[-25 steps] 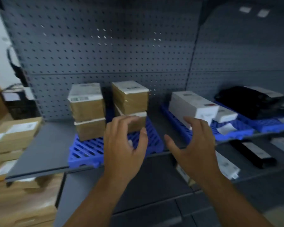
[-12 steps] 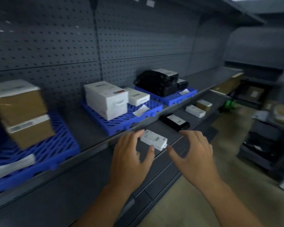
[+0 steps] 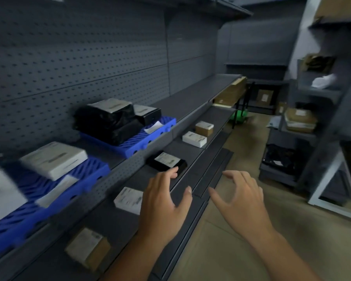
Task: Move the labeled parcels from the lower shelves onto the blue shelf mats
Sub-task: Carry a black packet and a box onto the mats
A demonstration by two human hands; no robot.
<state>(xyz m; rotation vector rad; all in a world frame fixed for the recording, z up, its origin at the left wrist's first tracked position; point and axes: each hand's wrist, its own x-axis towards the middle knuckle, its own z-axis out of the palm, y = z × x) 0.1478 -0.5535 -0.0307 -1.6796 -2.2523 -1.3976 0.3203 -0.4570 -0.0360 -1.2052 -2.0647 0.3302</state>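
So, parcels to be moved are strung along the lower shelf (image 3: 190, 157): a black parcel (image 3: 166, 162) nearest the hands, a white box (image 3: 194, 139) and a brown box (image 3: 204, 128) further down, a white parcel (image 3: 129, 199) partly hidden behind the left hand (image 3: 162, 203), and a brown one (image 3: 87, 247) closest to the camera. Nothing is held right now. Both hands are spread open, fingers curled, and kept apart, the left hand hovering just short of the black parcel with its fingertips (image 3: 173, 172) near the front edge, the right hand (image 3: 240, 199) out over the aisle.

The black parcel looks like the one being gone for. It is probably best taken by its two short ends, one hand each, and lifted clear of the shelf lip before being swung up.

The far mat (image 3: 150, 141) is already loaded with black bags (image 3: 107, 122), so only its front strip looks free, and a loose slip (image 3: 153, 126) is lying there. The near mat (image 3: 55, 191) carries a flat white box (image 3: 53, 159). Colours seem to be sorted by mat, so the far one is likely the target. The left side is blurred, so details there cannot be told.
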